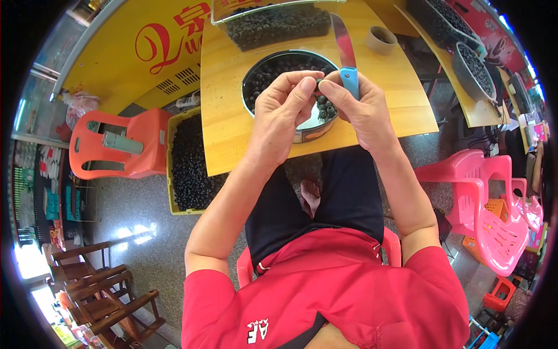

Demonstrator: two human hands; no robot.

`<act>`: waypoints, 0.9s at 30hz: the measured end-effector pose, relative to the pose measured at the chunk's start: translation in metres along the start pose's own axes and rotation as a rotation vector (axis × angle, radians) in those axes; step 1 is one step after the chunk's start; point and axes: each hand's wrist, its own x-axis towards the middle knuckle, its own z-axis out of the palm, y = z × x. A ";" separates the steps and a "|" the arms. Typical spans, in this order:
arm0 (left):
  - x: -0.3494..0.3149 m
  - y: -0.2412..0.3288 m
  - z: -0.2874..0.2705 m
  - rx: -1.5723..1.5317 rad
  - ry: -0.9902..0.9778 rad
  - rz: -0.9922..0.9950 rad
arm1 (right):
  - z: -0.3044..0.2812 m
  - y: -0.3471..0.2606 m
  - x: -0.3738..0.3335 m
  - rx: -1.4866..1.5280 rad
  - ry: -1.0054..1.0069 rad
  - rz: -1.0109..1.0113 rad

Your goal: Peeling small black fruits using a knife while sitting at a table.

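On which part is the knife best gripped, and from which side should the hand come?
Probably by the blue handle, coming from the wearer's side: the blade points away across the table, and the right hand holds the handle end.

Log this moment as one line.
left hand: pinching small dark piece | right hand: at same piece, gripping blue-handled knife | round bowl: beneath hands, dark pieces inside
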 end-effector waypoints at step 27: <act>-0.009 0.002 -0.001 0.351 0.019 0.163 | -0.004 -0.006 -0.001 -0.025 -0.039 0.038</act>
